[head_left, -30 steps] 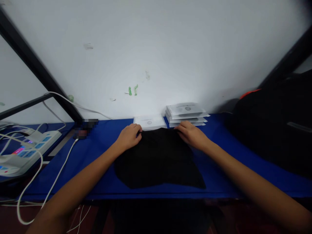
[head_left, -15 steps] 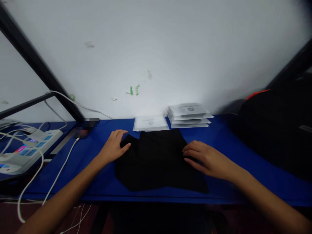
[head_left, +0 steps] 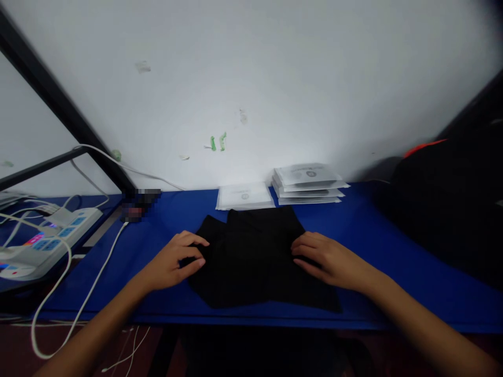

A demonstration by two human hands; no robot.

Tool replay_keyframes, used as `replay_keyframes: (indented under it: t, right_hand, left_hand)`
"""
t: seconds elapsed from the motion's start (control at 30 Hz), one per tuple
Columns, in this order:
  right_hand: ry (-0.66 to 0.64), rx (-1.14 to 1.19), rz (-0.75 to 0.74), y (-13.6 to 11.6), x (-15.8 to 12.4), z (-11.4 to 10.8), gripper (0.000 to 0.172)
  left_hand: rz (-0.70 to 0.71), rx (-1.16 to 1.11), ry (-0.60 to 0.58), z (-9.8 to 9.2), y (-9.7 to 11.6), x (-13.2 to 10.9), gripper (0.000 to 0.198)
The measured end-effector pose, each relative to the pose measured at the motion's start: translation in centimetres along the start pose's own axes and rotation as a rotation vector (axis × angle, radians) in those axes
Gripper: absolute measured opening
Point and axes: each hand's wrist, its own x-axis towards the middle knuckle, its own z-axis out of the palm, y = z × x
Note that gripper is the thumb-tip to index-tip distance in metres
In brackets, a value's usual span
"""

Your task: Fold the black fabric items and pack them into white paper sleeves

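Observation:
A black cloth garment, perhaps a pair of shorts, lies spread over the blue table in front of me. At its left edge is my left hand, open, its fingers apart and the tips touching the cloth. On the right part of the garment my right hand rests with fingers stretched out and nothing gripped. Dark fabric makes the folds and seams hard to tell.
Flat white packets lie at the table's back, beside a stack of white packets. A large black bag-like object with an orange strip stands at right. At left are a power strip and white cables.
My left hand has moved down along the garment's left edge. The right hand has stayed almost in place on the cloth, and the view has shifted slightly.

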Motion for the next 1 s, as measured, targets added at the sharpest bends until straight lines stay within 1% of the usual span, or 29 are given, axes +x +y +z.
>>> replay_keyframes:
  t: [0.1,0.17,0.2,0.23,0.33,0.4,0.47,0.5,0.53,0.6,0.67,0.73,0.83,0.93,1.0]
  right_hand:
    - [0.007,0.005,-0.002,0.0,0.0,0.1,0.021]
    - [0.018,0.008,-0.002,0.0,0.0,0.1,0.021]
    - [0.024,0.008,-0.003,0.1,0.0,0.1,0.021]
    - [0.03,0.005,-0.003,0.1,-0.1,0.1,0.021]
    - [0.061,-0.037,-0.002,0.3,-0.3,0.1,0.02]
    - [0.079,-0.079,0.002,0.4,-0.4,0.1,0.02]
    - [0.085,-0.111,-0.004,0.4,-0.5,0.1,0.02]
    - [0.084,-0.12,-0.01,0.4,-0.5,0.1,0.02]
    - [0.081,-0.126,-0.018,0.4,-0.5,0.1,0.02]
    - [0.066,-0.131,-0.031,0.3,-0.5,0.2,0.022]
    - [0.05,-0.13,-0.034,0.1,-0.5,0.3,0.023]
    - [0.039,-0.127,-0.038,0.0,-0.5,0.4,0.025]
    - [0.031,-0.124,-0.051,-0.2,-0.5,0.6,0.028]
    - [0.022,-0.114,-0.056,-0.3,-0.5,0.8,0.029]
    - [0.025,-0.106,-0.057,-0.2,-0.4,0.9,0.029]
  left_hand:
    - [-0.127,0.07,0.087,1.2,-0.8,-0.3,0.02]
    - [-0.204,0.1,0.125,1.8,-1.2,-0.2,0.029]
    - [-0.219,0.104,0.131,1.9,-1.3,-0.2,0.033]
    - [-0.218,0.097,0.133,2.0,-1.3,-0.1,0.033]
    - [-0.194,0.025,0.141,1.4,-1.3,0.1,0.02]
    - [-0.271,-0.086,0.148,0.6,-1.2,0.3,0.019]
    - [-0.41,-0.245,0.188,-0.1,-1.1,0.8,0.022]
    - [-0.483,-0.336,0.234,-0.3,-1.1,1.1,0.025]
    - [-0.548,-0.435,0.305,-0.5,-1.2,1.4,0.029]
    - [-0.65,-0.652,0.489,-0.6,-1.2,2.3,0.036]
    - [-0.705,-0.877,0.655,-0.5,-1.2,3.2,0.044]
    - [-0.699,-1.06,0.777,-0.3,-1.0,4.3,0.046]
    - [-0.635,-1.213,0.923,-0.2,-0.5,6.1,0.04]
    - [-0.593,-1.277,1.028,0.0,0.1,8.1,0.034]
    - [-0.535,-1.246,1.112,0.3,0.1,9.5,0.033]
